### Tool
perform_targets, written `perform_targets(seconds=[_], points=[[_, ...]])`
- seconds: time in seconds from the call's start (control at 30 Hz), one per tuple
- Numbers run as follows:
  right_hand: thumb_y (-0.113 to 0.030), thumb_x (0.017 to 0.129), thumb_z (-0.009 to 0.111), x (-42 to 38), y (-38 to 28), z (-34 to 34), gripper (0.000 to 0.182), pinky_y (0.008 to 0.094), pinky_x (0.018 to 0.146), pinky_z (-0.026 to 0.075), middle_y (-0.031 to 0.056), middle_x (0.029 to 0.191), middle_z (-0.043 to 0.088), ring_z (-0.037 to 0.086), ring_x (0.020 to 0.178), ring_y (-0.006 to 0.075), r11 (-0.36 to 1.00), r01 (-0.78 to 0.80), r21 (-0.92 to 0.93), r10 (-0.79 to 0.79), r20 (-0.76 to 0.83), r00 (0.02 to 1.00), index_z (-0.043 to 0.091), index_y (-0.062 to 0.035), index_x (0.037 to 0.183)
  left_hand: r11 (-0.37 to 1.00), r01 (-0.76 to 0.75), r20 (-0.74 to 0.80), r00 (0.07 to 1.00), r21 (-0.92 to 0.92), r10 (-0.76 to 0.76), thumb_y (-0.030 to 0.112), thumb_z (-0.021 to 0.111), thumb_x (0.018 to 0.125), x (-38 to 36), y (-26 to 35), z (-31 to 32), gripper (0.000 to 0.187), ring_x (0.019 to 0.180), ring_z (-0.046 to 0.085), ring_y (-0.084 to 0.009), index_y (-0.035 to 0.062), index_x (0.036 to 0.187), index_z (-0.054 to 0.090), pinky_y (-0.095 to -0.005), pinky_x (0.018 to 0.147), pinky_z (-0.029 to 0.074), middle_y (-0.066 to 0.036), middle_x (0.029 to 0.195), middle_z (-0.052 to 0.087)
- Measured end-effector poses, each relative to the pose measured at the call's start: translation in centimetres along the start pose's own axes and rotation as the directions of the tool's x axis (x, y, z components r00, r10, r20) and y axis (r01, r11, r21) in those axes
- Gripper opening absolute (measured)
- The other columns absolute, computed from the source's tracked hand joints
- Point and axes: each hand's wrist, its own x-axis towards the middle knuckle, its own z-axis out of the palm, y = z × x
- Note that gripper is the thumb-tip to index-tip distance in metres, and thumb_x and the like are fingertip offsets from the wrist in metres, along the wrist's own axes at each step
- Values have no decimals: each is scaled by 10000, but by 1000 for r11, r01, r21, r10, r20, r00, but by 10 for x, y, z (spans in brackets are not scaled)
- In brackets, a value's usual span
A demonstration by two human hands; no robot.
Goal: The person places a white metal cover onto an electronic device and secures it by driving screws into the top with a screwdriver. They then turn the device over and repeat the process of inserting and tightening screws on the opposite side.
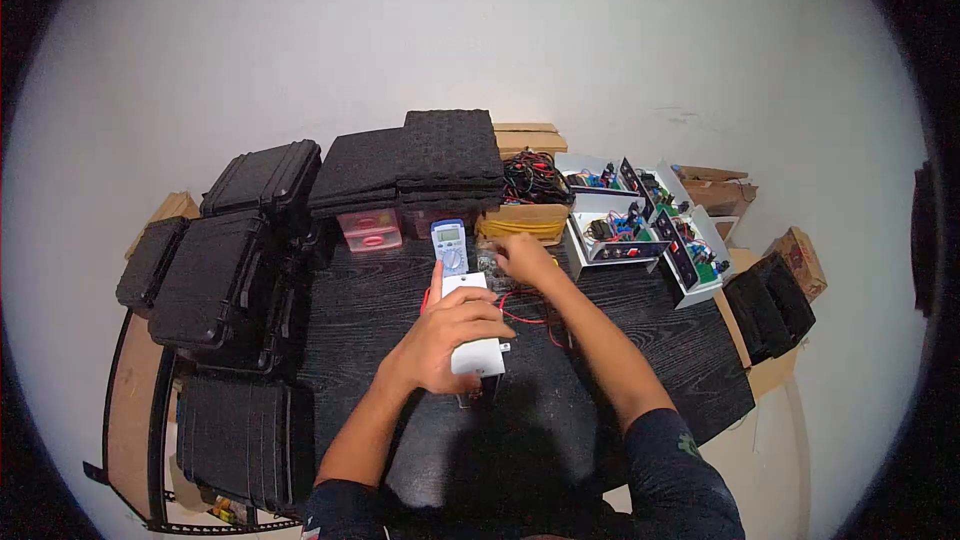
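My left hand (pixel 450 340) lies across a white metal box (pixel 485 358) with small holes at its ends, its fingers gripping over the sides and the index finger stretched up. Just beyond the box lies a blue-edged digital multimeter (pixel 449 246), display upward. My right hand (pixel 527 260) is to the right of the multimeter, fingers closed together over a clear container or bag of small parts (pixel 487 258). What its fingertips pinch, if anything, is hidden. Red test leads (pixel 522 319) curl on the table to the right of the box.
Black hard cases (pixel 210 280) stack at the left. Black foam sheets (pixel 447 155) rest above pink-fronted drawers (pixel 371 230) at the back. A box of cables (pixel 536 180) stands behind my right hand. Opened white units with wiring (pixel 620 230) and a black foam insert (pixel 770 310) occupy the right.
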Motion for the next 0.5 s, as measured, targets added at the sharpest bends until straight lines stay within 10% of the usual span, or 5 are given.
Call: perform_targets(seconds=[0.13, 0.5], points=[[-127, 848, 709, 27, -2, 23, 174, 533, 876, 585, 263, 940, 746, 731, 924, 450, 983, 56, -173, -34, 130, 991, 788, -17, 956, 997, -6, 78, 997, 71, 1, 405, 910, 325, 3, 12, -1, 823, 1374, 550, -293, 245, 1122, 777, -778, 1215, -79, 40, 1219, 699], [-89, 795, 736, 39, 5, 45, 208, 515, 910, 597, 303, 1017, 739, 736, 977, 455, 972, -51, -231, 102, 216, 971, 771, 33, 960, 996, -86, -23, 996, 11, 86, 398, 904, 415, 1, -1, 10, 650, 1284, 642, -249, 233, 1030, 774, -794, 1197, -70, 58, 1106, 745]])
